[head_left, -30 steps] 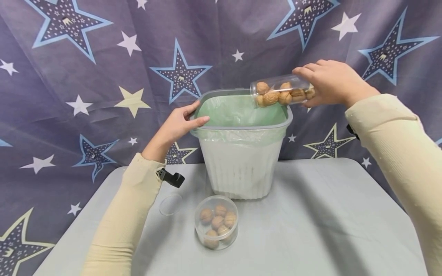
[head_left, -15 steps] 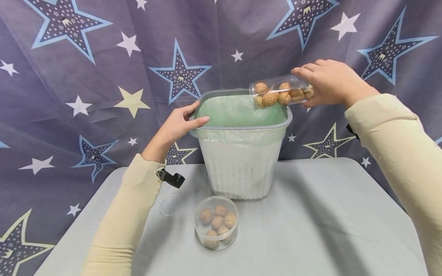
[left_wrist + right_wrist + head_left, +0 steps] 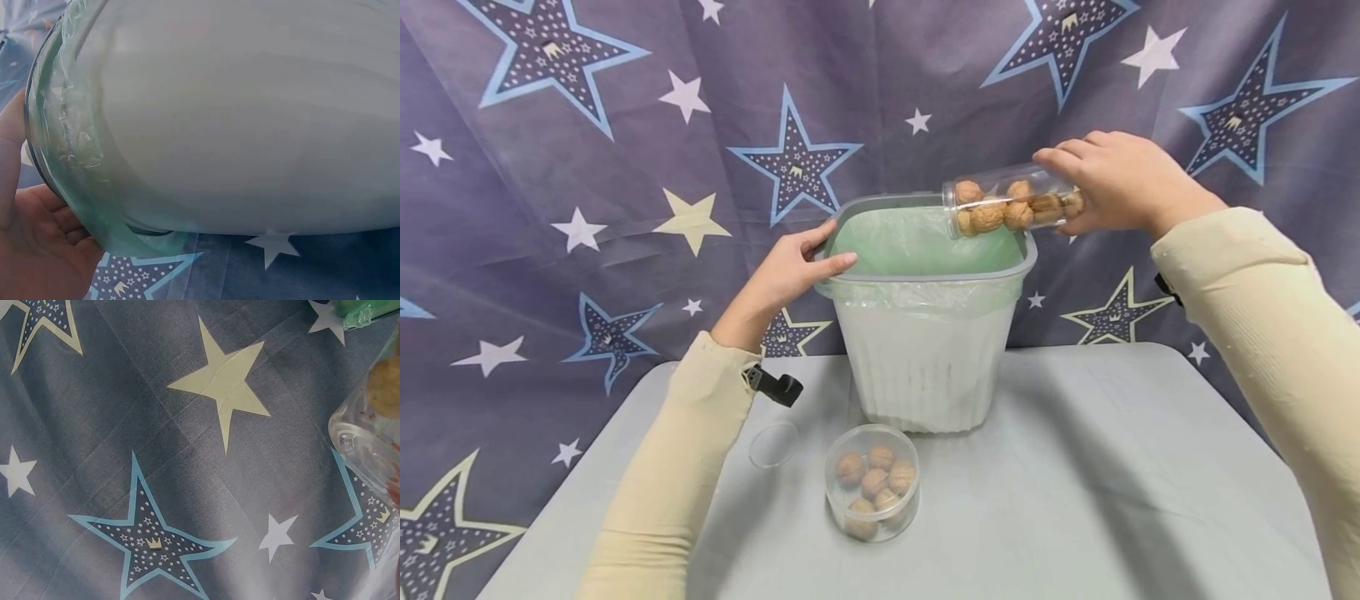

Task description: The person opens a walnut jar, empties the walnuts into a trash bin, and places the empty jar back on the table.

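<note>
Tipping a clear jar [image 3: 1000,204] of walnuts held sideways in the right hand [image 3: 1120,183] over the lined bin [image 3: 925,350], whose rim the left hand [image 3: 786,271] clasps, the person seems mid-pour, needing a steeper tilt next.

A clear, glossy plastic jar [image 3: 1011,202] is showing rough, matt brown walnuts [image 3: 987,217]. The ribbed white plastic bin [image 3: 925,367] is wearing a thin, crinkled green film liner [image 3: 917,242]. The grey tabletop [image 3: 1075,500] is looking smooth and matt.

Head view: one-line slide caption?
Right hand tips a clear jar of walnuts over a lined bin; left hand holds its rim.
</note>
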Demonstrator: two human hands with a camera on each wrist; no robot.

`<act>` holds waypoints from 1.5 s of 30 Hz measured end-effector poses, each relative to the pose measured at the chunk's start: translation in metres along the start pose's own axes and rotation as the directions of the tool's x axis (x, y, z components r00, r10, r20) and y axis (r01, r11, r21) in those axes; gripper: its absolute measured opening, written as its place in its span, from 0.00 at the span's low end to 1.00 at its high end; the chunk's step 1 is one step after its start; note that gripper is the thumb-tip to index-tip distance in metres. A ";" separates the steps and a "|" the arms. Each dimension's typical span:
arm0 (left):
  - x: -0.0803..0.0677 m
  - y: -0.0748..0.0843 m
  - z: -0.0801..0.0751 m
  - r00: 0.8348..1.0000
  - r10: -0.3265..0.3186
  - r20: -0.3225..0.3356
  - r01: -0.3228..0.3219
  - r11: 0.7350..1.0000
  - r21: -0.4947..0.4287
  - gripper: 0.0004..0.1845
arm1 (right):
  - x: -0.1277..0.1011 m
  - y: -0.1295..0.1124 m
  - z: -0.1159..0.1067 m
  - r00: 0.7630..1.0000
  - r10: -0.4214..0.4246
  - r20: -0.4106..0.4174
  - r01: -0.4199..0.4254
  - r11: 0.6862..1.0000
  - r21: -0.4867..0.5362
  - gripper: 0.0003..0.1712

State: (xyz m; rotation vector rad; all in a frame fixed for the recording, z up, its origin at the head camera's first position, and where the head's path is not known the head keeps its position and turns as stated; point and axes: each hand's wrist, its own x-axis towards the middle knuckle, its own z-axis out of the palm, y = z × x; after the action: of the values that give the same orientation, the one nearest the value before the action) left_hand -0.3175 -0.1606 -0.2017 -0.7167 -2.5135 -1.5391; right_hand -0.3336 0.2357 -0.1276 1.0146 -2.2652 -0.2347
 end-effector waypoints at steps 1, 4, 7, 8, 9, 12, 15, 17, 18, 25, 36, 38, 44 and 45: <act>0.000 0.000 0.000 1.000 0.001 -0.003 -0.001 1.000 -0.003 0.38 | 0.000 0.000 0.000 1.000 -0.002 -0.004 0.002 1.000 -0.002 0.48; 0.000 0.000 0.000 1.000 -0.002 0.001 0.002 1.000 -0.009 0.38 | 0.001 0.000 0.000 1.000 -0.008 -0.005 0.008 1.000 -0.003 0.47; 0.000 0.000 0.000 1.000 -0.010 0.003 0.010 1.000 -0.013 0.38 | 0.002 -0.001 -0.001 1.000 -0.012 0.004 0.012 1.000 -0.001 0.47; -0.001 0.000 0.000 1.000 -0.013 0.006 0.013 1.000 -0.011 0.38 | 0.003 -0.001 -0.001 1.000 -0.013 0.009 0.013 1.000 -0.001 0.47; -0.001 0.000 0.000 1.000 -0.014 0.007 0.014 1.000 -0.007 0.38 | 0.003 -0.002 -0.001 1.000 -0.015 0.010 0.015 1.000 -0.002 0.47; -0.001 0.001 0.000 1.000 -0.017 0.004 0.017 1.000 0.004 0.38 | 0.004 -0.002 -0.001 1.000 -0.025 0.011 0.025 1.000 -0.009 0.48; -0.001 0.002 0.000 1.000 -0.013 0.006 0.012 1.000 0.008 0.38 | 0.004 -0.003 -0.002 0.999 -0.039 0.015 0.039 0.999 -0.009 0.48; -0.001 0.002 0.001 1.000 -0.012 0.007 0.012 1.000 0.005 0.38 | 0.005 -0.004 -0.002 0.998 -0.051 0.029 0.051 0.999 0.002 0.49; 0.000 0.002 0.001 1.000 -0.012 0.008 0.012 1.000 0.005 0.38 | 0.005 -0.005 -0.003 0.998 -0.056 0.035 0.056 0.998 0.007 0.49; 0.000 0.003 0.000 1.000 -0.017 0.007 0.017 1.000 0.015 0.38 | 0.010 -0.006 -0.008 0.998 -0.044 0.051 0.045 0.999 -0.029 0.49; 0.000 0.002 0.000 1.000 -0.003 0.013 0.003 1.000 -0.005 0.38 | 0.009 -0.007 -0.008 0.996 -0.004 0.091 0.004 1.000 0.004 0.48; -0.001 0.002 0.000 1.000 -0.007 0.011 0.007 1.000 -0.003 0.38 | 0.009 -0.007 -0.008 0.995 0.000 0.101 -0.002 1.000 0.017 0.48; 0.000 0.001 0.001 1.000 -0.009 0.008 0.009 1.000 0.012 0.38 | 0.006 -0.007 -0.009 0.994 0.009 0.109 -0.009 1.000 0.007 0.48; 0.000 0.001 0.001 1.000 -0.006 0.009 0.006 1.000 0.016 0.38 | 0.006 -0.006 -0.010 0.994 0.010 0.113 -0.010 1.000 0.005 0.49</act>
State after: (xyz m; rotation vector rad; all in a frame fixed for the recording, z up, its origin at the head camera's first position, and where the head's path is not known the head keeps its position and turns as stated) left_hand -0.3173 -0.1594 -0.2012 -0.7158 -2.5336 -1.5197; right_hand -0.3267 0.2283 -0.1199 1.0155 -2.3729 -0.2880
